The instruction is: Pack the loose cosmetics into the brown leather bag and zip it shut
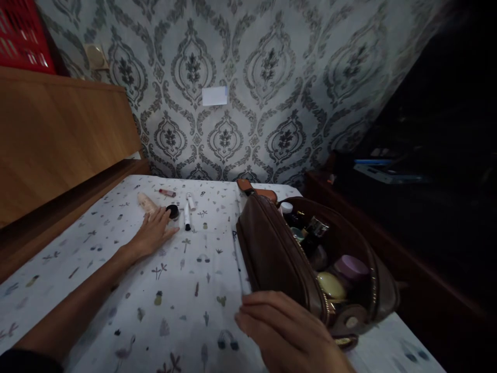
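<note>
On the patterned cloth (186, 295), a small jar (173, 213) is placed just ahead and right of the left hand (154, 233), the nearer one; its fingers are loosely spread, any grip being indiscernible. The dark lid (171, 210) is turned upward, no long axis being shown. Beside the brown bag (267, 248), the right hand (287, 329) is held with fingers extended, its palm hidden.

A small jar (173, 211) with a black lid sits closed on a white printed cloth (209, 243), just beside a beige tube (146, 202) lying on its side. Farther right stands a dark brown bag (267, 248), its gold-toothed zip undone and its top gaping over a purple container (351, 266), a round yellow one (331, 285) and a white cap (286, 207).
</note>
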The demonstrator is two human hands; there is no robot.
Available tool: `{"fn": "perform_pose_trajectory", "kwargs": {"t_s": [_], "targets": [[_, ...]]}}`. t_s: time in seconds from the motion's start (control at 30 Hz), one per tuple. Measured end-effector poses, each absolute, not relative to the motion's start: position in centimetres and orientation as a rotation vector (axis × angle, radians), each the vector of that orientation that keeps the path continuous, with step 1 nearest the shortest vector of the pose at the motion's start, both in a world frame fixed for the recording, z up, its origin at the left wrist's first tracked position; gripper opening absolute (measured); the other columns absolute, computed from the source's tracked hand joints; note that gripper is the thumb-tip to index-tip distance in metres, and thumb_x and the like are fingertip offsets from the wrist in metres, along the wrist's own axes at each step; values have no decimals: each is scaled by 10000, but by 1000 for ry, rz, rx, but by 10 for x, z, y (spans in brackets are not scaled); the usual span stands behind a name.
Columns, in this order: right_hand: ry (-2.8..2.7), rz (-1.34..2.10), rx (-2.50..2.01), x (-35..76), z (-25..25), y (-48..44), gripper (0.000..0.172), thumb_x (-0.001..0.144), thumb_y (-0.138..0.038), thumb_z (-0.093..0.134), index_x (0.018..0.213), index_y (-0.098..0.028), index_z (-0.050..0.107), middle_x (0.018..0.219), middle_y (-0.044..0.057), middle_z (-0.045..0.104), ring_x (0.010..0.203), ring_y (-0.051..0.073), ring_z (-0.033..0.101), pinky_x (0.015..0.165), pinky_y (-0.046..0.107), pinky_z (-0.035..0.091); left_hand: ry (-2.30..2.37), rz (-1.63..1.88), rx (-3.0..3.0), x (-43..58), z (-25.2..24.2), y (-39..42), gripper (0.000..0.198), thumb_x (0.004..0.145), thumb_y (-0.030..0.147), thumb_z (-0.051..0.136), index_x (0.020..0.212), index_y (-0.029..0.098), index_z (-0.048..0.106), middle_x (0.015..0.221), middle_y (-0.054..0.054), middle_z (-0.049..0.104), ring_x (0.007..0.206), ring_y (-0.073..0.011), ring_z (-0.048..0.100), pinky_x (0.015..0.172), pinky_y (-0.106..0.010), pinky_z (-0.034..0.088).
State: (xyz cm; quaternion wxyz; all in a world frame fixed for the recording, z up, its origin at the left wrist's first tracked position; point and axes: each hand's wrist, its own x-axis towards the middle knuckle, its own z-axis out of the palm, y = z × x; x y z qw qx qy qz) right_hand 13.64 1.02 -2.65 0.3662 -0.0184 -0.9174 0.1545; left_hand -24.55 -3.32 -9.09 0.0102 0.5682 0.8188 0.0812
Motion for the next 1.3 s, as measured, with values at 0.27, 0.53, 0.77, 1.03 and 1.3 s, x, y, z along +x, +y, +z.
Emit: {"fn": "perform_pose_trajectory", "kwargs": {"t_s": [0.27,0.53,0.77,1.03,1.3], "targets": [[-2425,923,-191,71,-56,2,310,900,-41,468,1054,-163,707,896,75,711,854,185,677,778,301,563,2017,574,1884,-221,-72,-80,731,995,598,408,1598,244,194,1657,-126,262,1478,-316,359,1145,-460,401],[-2264,1277,-503,27,-84,0,326,910,-134,498,1183,-218,654,1028,48,740,807,156,675,747,304,563,1974,605,1824,-213,-78,-93,658,981,529,480,1537,213,323,1578,-129,418,1399,-299,462,1147,-446,389],[-2040,1445,-617,20,-122,9,331,896,-280,587,1208,-174,622,1085,101,703,919,190,677,786,330,571,1965,536,1890,-198,-69,-92,522,945,553,539,1368,249,515,1351,-88,604,1190,-284,584,991,-391,475],[-2010,1539,-526,26,-112,12,311,955,-361,511,1164,-160,626,1060,84,714,956,199,681,814,319,544,2132,544,2046,-138,-87,-73,422,932,626,492,884,208,527,837,-30,598,763,-225,570,665,-335,432],[-2290,1097,-522,34,-111,15,265,902,-212,591,1157,-180,653,1095,83,709,1027,228,626,917,383,495,1954,695,2310,-143,-115,-83,827,923,660,518,1541,194,228,1548,-211,403,1443,-354,381,1128,-549,370]]}}
